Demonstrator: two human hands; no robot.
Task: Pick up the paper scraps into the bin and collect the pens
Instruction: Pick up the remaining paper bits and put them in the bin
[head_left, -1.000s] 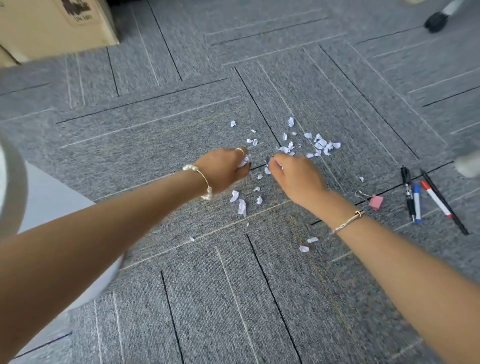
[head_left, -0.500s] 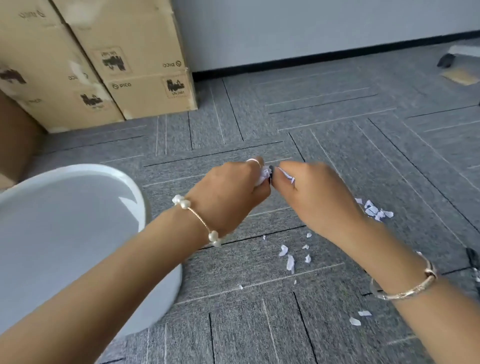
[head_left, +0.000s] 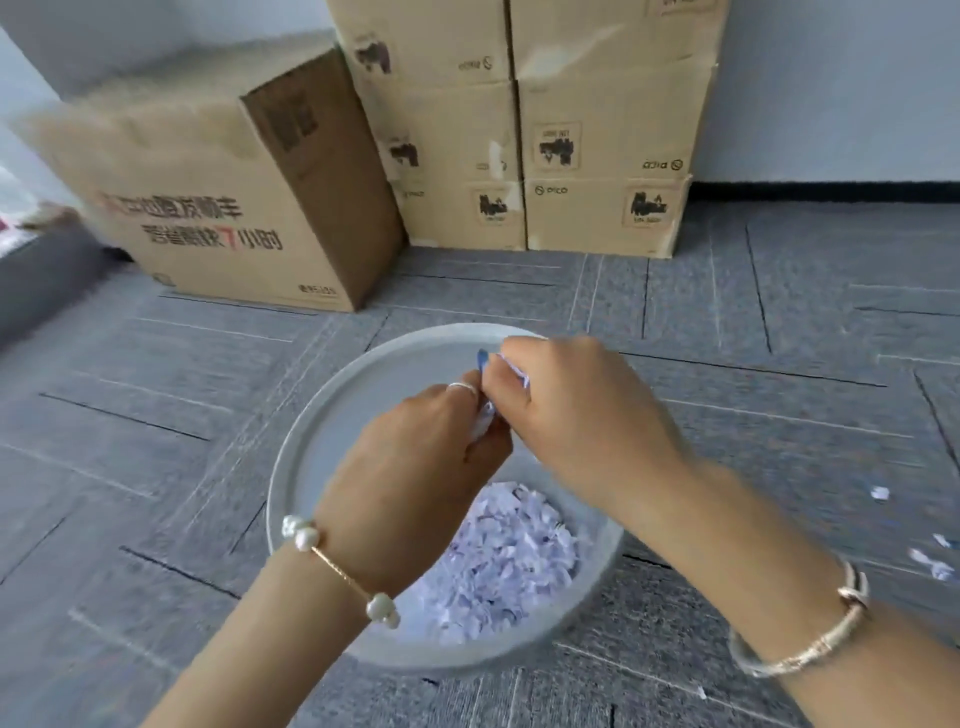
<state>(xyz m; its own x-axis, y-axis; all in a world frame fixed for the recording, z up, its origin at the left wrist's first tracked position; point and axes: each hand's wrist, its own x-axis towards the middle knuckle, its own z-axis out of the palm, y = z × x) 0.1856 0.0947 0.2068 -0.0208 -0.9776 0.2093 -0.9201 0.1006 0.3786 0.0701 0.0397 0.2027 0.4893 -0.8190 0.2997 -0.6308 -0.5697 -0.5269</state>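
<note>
A round white bin (head_left: 306, 447) stands on the grey carpet, and a heap of white paper scraps (head_left: 511, 561) lies in its bottom. Both my hands hover together over the bin's mouth. My left hand (head_left: 415, 467), with a ring and a pearl bracelet, grips a few paper scraps (head_left: 482, 423) in its curled fingers. My right hand (head_left: 571, 410), with a gold bangle on the wrist, pinches more scraps (head_left: 514, 370) between thumb and fingers. A few loose scraps (head_left: 930, 564) lie on the carpet at the right edge. No pens are in view.
Stacked cardboard boxes (head_left: 571, 156) stand against the white wall behind the bin. A larger box (head_left: 208, 208) with red and black print sits to their left. Grey carpet tiles (head_left: 779, 364) surround the bin.
Both hands rose from the scattered scraps on the carpet and moved left over the bin, still holding scraps. My view swung left, so the pens and the scrap pile left the frame.
</note>
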